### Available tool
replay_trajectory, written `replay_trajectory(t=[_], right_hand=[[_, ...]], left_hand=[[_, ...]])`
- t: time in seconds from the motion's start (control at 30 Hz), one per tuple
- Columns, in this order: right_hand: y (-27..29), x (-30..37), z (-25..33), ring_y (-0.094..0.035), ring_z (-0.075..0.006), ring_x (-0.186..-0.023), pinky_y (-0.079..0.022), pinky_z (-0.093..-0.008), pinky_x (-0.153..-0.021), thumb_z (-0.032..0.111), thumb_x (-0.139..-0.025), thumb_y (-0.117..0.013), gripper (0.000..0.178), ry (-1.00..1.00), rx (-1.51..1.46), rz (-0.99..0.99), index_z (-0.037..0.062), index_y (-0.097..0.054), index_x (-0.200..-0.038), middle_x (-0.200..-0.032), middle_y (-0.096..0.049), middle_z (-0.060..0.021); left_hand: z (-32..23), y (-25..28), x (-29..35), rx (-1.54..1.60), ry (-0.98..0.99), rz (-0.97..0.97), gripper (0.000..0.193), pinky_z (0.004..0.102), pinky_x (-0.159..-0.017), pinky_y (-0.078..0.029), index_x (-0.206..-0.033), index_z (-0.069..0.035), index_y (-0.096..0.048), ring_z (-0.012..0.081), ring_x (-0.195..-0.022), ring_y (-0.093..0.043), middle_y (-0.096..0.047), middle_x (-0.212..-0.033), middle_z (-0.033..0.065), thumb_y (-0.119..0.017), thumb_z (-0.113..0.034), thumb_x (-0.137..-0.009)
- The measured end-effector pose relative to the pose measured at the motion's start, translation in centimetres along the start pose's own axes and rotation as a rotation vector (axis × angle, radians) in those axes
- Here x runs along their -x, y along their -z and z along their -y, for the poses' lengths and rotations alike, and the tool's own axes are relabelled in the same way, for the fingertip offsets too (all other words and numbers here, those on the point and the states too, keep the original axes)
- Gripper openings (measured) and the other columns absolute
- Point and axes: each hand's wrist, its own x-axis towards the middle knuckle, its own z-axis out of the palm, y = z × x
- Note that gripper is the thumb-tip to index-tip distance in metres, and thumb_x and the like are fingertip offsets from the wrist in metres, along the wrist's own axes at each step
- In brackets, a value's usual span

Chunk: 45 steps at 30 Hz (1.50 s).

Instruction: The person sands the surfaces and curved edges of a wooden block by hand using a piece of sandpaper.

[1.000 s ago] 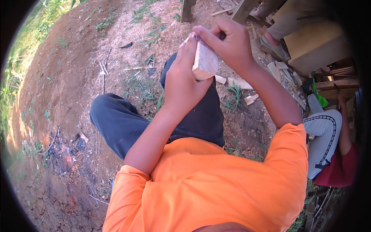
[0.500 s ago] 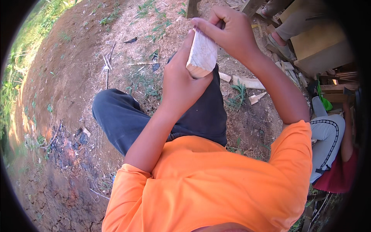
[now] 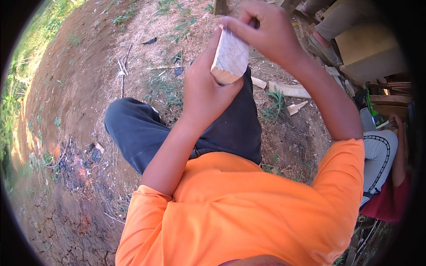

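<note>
A pale wooden block point(image 3: 231, 55) with a whitish, marked broad face is tilted in front of me, above my dark trousers. My left hand point(image 3: 205, 84) wraps round its near end and left side, thumb and fingers closed on it. At the far right corner is my right hand point(image 3: 266, 29), curled into a fist-like grip. Its thumb reaches across the block's far edge. Whatever those bent fingers hold, if anything, is hidden, and the hand is slightly blurred.
Wood offcuts point(image 3: 289, 89) and shavings lie on the dirt past my leg. A person's shoe and lower leg point(image 3: 326, 46) are beside large boards point(image 3: 370, 53). On the right sits another person in light trousers point(image 3: 377, 153). A charred patch point(image 3: 91, 155) marks the ground at left.
My right hand has shifted slightly away and blurs with motion. The block and my left hand have moved a little farther out. At right, the seated person's hand now shows a pale stick.
</note>
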Motion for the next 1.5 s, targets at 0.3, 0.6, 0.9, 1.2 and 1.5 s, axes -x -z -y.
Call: replay_trajectory(t=[0.3,0.6,0.9,1.2,1.5], right_hand=[[-0.7,0.5,2.3,-0.055,-0.0210,-0.051,-0.042,-0.0363,-0.051,0.029,-0.090,-0.076,0.039,0.087,0.019,-0.071,0.0039,-0.058,-0.066,-0.057,-0.054,-0.0085],[-0.8,0.7,2.2,-0.054,-0.0266,-0.058,-0.041,-0.0378,-0.055,0.028,-0.090,-0.076,0.040,0.008,-0.002,-0.003,0.0043,-0.054,-0.068,-0.063,-0.053,-0.0106],[-1.1,0.4,1.8,-0.050,-0.0162,-0.051,-0.038,-0.0340,-0.050,0.030,-0.094,-0.074,0.040,0.052,0.034,0.019,0.0027,-0.058,-0.069,-0.058,-0.054,-0.0076],[-0.3,0.5,3.3,-0.047,-0.0179,-0.052,-0.036,-0.0359,-0.051,0.028,-0.093,-0.074,0.041,0.120,0.081,0.053,0.0031,-0.054,-0.068,-0.058,-0.050,-0.0076],[-0.9,0.1,2.2,-0.045,-0.0188,-0.051,-0.035,-0.0351,-0.051,0.030,-0.094,-0.073,0.041,0.117,0.001,0.011,0.0024,-0.055,-0.069,-0.057,-0.048,-0.0086]], left_hand=[[0.2,0.1,0.4,-0.015,-0.015,-0.012,0.082,0.0410,-0.096,-0.054,-0.149,-0.001,-0.047,0.0397,-0.116,-0.067,-0.067,-0.126,0.0248,-0.078,-0.009,-0.074],[0.2,0.2,0.8,-0.036,0.034,0.045,0.078,0.0331,-0.099,-0.052,-0.149,-0.001,-0.048,0.0205,-0.115,-0.069,-0.071,-0.123,0.0173,-0.081,-0.013,-0.079],[-0.1,0.3,0.6,-0.014,0.035,-0.009,0.061,0.0331,-0.094,-0.054,-0.136,0.002,-0.058,0.0178,-0.110,-0.070,-0.073,-0.117,0.0125,-0.079,-0.011,-0.080],[0.1,0.6,0.4,0.031,0.036,0.044,0.076,0.0380,-0.089,-0.056,-0.145,-0.001,-0.051,0.0348,-0.105,-0.073,-0.072,-0.113,0.0215,-0.079,-0.010,-0.075],[0.3,0.3,0.2,0.016,0.017,-0.020,0.079,0.0357,-0.089,-0.056,-0.148,0.000,-0.049,0.0308,-0.105,-0.073,-0.074,-0.109,0.0192,-0.078,-0.010,-0.075]])
